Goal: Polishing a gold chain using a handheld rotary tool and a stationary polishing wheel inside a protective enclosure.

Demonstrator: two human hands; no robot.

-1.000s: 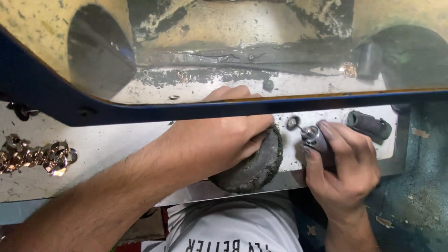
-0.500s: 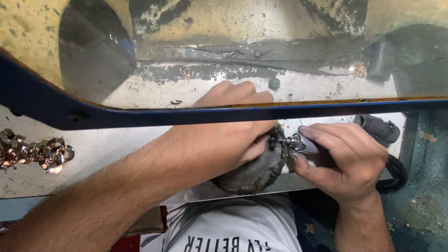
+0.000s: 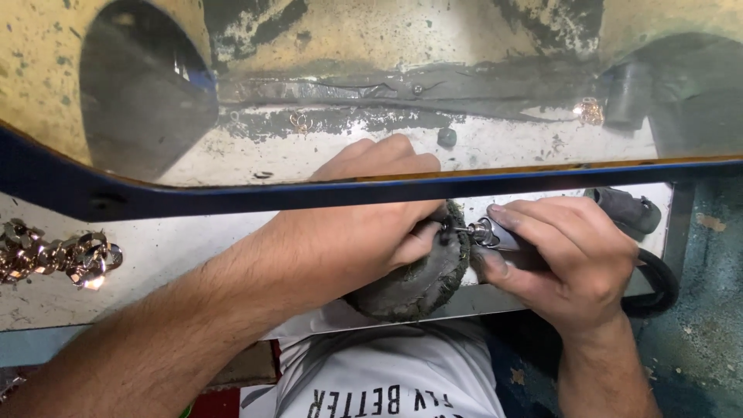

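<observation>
Since the picture a second before, the right hand (image 3: 561, 255) had come in from the right, bringing the tip of its rotary handpiece (image 3: 495, 235) from beside the dark wheel up against it, and in the last half second hardly anything had shifted. The left hand (image 3: 364, 224) lay over the top of the grey, grimy buffing wheel (image 3: 418, 279), its fingers curled shut around something small at the wheel's upper edge; the piece itself was too hidden between thumb and fingers to tell what it was. The right hand's fingers were wrapped tight about the handpiece, forefinger stretched along its metal collar, and the thin bit at its end (image 3: 457, 228) met the spot pinched by the left thumb. A black cable (image 3: 658, 282) looped out behind the right hand. The wheel sat at the near edge of the pale, dust-streaked bench top (image 3: 178, 255), just above the person's white printed shirt (image 3: 387, 371). Across the view ran a dark blue frame bar (image 3: 232, 197) carrying a smeared, yellowed clear shield (image 3: 402, 70), through which the left knuckles showed. At the far left of the bench lay a heap of shiny metal chain links (image 3: 54, 255), well apart from both hands. A dark grey handle-like tool (image 3: 627, 209) rested on the bench just behind the right hand.
</observation>
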